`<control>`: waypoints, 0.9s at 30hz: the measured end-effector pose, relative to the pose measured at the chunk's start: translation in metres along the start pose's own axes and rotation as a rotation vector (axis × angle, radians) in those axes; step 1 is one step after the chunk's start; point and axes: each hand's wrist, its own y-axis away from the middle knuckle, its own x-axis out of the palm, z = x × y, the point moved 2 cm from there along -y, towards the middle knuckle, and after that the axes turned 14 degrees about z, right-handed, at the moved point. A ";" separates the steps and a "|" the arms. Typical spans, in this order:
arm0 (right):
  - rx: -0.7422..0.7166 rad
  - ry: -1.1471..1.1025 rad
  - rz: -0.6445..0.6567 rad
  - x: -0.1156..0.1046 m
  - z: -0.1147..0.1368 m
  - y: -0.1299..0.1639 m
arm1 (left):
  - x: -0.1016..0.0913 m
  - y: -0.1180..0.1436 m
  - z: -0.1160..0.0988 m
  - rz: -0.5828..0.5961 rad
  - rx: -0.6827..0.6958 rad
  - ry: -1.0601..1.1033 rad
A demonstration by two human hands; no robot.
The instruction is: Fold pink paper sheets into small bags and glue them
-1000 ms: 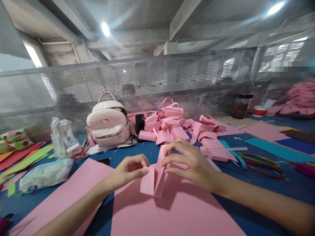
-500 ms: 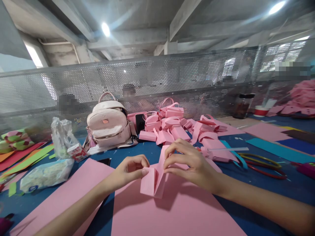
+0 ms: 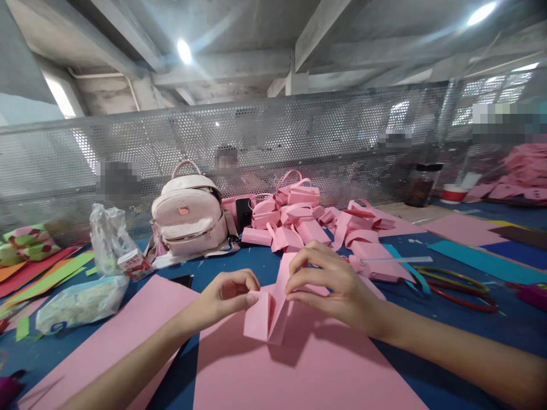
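Between my hands is a folded pink paper piece [image 3: 258, 320], held upright over a large pink sheet [image 3: 299, 370]. My left hand [image 3: 228, 293] pinches its left panel between thumb and fingers. On the other side, my right hand [image 3: 320, 279] grips the taller right strip of the same piece with thumb and fingertips. The two panels meet in a V-shaped fold. Another pink sheet [image 3: 128, 330] lies under my left forearm. Behind my hands rises a heap of pink paper pieces [image 3: 294, 213], several with looped handles.
A pale pink backpack [image 3: 188, 213] stands behind my left hand. Plastic bags [image 3: 81, 304] and a small carton [image 3: 134, 263] lie left. Coloured strips [image 3: 487, 259], looped cords [image 3: 465, 287], a dark jar [image 3: 422, 185] and a cup [image 3: 453, 192] are right. A perforated metal partition [image 3: 333, 131] borders the back.
Almost nothing differs. My right hand has shifted very slightly to the right on the folded paper, and my left hand keeps its pinch.
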 end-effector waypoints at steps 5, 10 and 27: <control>-0.008 -0.002 0.004 0.000 -0.001 0.000 | 0.000 0.000 0.000 0.009 0.007 0.004; -0.015 0.007 0.001 0.000 0.000 0.001 | 0.000 0.000 0.000 0.014 0.012 0.008; -0.004 -0.114 0.057 0.003 0.003 0.004 | 0.000 0.001 -0.001 0.024 0.020 -0.004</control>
